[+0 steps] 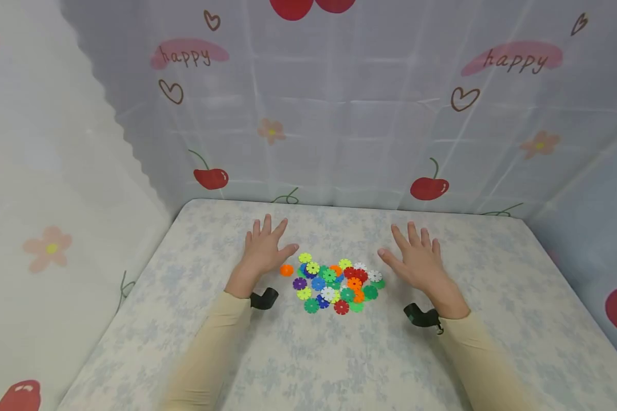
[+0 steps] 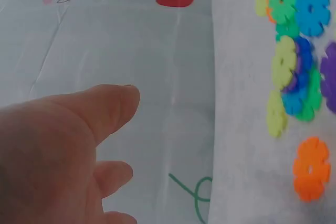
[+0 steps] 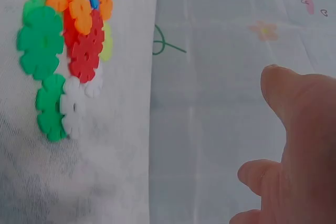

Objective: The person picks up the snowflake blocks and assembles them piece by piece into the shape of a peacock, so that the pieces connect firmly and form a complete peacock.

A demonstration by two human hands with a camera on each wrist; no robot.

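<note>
A loose heap of notched plastic discs, flower-shaped and in many colours, lies mid-table between both hands; a white disc (image 1: 328, 294) is near its middle. To the left of the heap my left hand (image 1: 263, 251) is spread with straight fingers, holding nothing. Its thumb is closest to an orange disc (image 1: 286, 270), which lies apart from the rest. My right hand (image 1: 416, 260) is likewise spread, right of the heap, and touches no disc. Nearest to it are a white disc (image 1: 375, 275) and a green disc (image 3: 51, 107). Some discs overlap, so parts are hidden.
The table (image 1: 185, 342) has a pale cloth with faint blue patterns. Behind it hangs a white curtain (image 1: 339, 125) printed with cherries, hearts and flowers; more of it encloses the sides. Black wrist cameras, one being the left camera (image 1: 264, 298), sit under both wrists.
</note>
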